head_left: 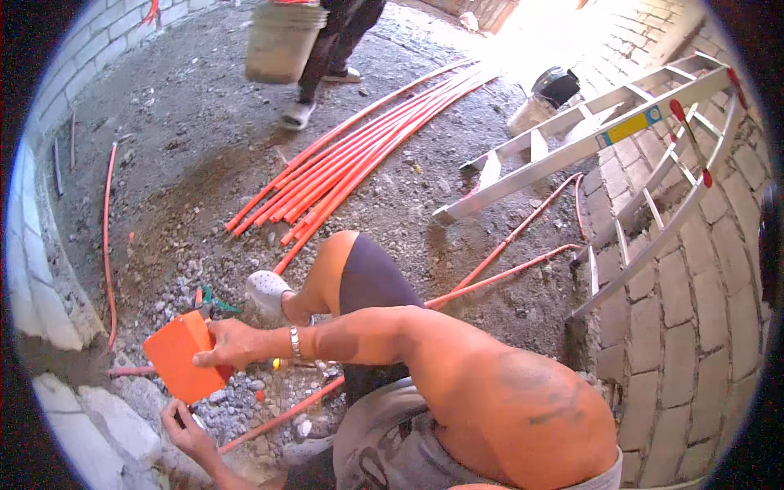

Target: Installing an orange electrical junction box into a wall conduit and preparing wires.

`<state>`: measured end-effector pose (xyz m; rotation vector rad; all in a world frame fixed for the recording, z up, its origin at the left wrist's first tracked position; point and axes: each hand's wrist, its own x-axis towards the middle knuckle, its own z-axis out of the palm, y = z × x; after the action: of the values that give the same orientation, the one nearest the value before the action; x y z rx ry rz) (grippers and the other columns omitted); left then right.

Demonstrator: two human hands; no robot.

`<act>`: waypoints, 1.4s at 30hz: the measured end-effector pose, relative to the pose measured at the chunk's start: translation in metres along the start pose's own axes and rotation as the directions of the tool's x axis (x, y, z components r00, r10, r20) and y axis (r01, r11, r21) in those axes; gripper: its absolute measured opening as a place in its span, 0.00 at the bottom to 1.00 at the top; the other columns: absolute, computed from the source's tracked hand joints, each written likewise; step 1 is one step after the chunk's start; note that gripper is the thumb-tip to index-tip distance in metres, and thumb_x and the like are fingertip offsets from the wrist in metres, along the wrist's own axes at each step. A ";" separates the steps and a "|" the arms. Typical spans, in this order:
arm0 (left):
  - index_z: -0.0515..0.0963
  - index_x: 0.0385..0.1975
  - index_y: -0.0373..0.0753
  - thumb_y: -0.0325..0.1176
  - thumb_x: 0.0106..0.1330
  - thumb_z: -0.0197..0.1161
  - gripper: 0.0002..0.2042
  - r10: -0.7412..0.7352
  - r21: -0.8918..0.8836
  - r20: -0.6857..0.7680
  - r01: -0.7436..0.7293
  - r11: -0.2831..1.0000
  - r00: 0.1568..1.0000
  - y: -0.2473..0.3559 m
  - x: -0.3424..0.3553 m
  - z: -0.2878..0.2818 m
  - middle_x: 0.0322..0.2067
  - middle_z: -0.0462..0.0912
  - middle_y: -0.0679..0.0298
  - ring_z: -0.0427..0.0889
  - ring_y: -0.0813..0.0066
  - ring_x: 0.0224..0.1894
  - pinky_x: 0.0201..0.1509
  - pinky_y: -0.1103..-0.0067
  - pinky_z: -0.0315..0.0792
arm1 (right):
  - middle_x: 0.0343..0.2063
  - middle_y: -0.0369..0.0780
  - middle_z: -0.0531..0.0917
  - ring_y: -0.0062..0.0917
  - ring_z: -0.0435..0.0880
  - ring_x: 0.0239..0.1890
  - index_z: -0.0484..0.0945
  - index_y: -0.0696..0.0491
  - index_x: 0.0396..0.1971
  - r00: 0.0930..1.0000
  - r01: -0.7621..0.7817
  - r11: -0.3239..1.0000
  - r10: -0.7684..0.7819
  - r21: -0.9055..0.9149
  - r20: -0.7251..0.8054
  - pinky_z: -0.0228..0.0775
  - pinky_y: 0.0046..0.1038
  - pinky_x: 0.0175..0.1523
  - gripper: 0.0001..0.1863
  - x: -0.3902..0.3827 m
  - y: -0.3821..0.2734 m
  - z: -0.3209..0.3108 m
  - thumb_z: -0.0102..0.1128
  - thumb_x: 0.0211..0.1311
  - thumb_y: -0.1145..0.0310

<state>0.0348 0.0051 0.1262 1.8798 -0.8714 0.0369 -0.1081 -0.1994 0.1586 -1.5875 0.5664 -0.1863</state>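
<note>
My right hand (pixel 224 343), with a wristwatch, is closed on an orange plastic box (pixel 181 361) at the lower left. Below the box, my left hand (pixel 188 433) has bent fingers on a small white item I cannot make out clearly. Behind the box lie teal-handled pliers (pixel 214 304). Pink-orange conduit (pixel 278 420) runs over the rubble beneath my arms, and a small yellow object (pixel 278 364) shows near my wrist. My bent leg and shoe are beyond my right arm.
Long orange conduits (pixel 351 155) lie ahead on the gravel. A person (pixel 343 49) in dark trousers walks with a bucket (pixel 282 45). An aluminium ladder (pixel 572 147) leans at the right, near another bucket (pixel 531 110). Block walls (pixel 686 327) border both sides.
</note>
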 end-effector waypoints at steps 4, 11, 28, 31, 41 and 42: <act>0.71 0.29 0.32 0.31 0.66 0.57 0.08 -0.218 -0.025 0.026 0.219 0.975 0.976 -0.002 0.000 -0.002 0.26 0.72 0.66 0.69 0.78 0.29 0.34 0.80 0.67 | 0.38 0.43 0.82 0.25 0.81 0.40 0.73 0.59 0.47 0.998 -0.062 0.997 0.063 -0.037 0.017 0.73 0.29 0.45 0.32 0.002 -0.001 0.001 0.66 0.50 0.49; 0.73 0.33 0.32 0.31 0.67 0.55 0.07 -0.091 -0.060 0.103 0.097 0.993 0.991 0.001 -0.001 -0.004 0.30 0.73 0.65 0.71 0.77 0.33 0.37 0.80 0.67 | 0.36 0.42 0.82 0.24 0.80 0.38 0.74 0.59 0.45 0.989 -0.126 0.991 0.123 0.035 0.076 0.73 0.28 0.42 0.31 -0.002 -0.006 -0.006 0.64 0.50 0.47; 0.73 0.32 0.32 0.32 0.65 0.58 0.08 -0.226 0.122 0.052 0.219 0.968 0.973 0.007 0.000 -0.006 0.31 0.74 0.64 0.72 0.74 0.32 0.37 0.80 0.68 | 0.37 0.45 0.82 0.28 0.81 0.41 0.75 0.62 0.42 1.000 -0.007 0.999 0.008 -0.054 0.021 0.71 0.30 0.46 0.34 -0.002 -0.003 -0.002 0.64 0.48 0.45; 0.73 0.32 0.32 0.32 0.66 0.58 0.08 -0.205 0.095 0.043 0.200 0.975 0.978 0.010 -0.002 -0.006 0.31 0.74 0.63 0.72 0.74 0.32 0.37 0.79 0.68 | 0.37 0.44 0.82 0.28 0.80 0.41 0.75 0.61 0.42 1.000 -0.010 0.994 0.012 -0.107 0.018 0.71 0.30 0.46 0.32 -0.001 -0.003 -0.002 0.65 0.48 0.47; 0.72 0.29 0.33 0.32 0.66 0.58 0.08 -0.131 0.068 0.046 0.128 0.989 0.990 0.004 -0.002 -0.003 0.27 0.73 0.64 0.70 0.77 0.29 0.33 0.80 0.67 | 0.34 0.45 0.82 0.29 0.81 0.38 0.75 0.62 0.40 1.000 -0.029 0.996 0.029 -0.090 0.003 0.72 0.31 0.43 0.34 0.001 0.000 -0.003 0.65 0.46 0.44; 0.72 0.29 0.33 0.32 0.66 0.58 0.09 -0.165 0.060 0.000 0.164 0.985 0.986 0.004 -0.002 -0.003 0.27 0.73 0.64 0.70 0.77 0.29 0.33 0.80 0.67 | 0.34 0.45 0.82 0.29 0.81 0.38 0.75 0.62 0.40 1.000 -0.018 0.997 0.018 -0.078 0.002 0.72 0.31 0.42 0.34 0.001 0.000 -0.002 0.65 0.46 0.44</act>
<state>0.0318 0.0077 0.1300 2.0031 -0.7226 -0.0434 -0.1086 -0.2019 0.1586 -1.6574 0.5915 -0.1500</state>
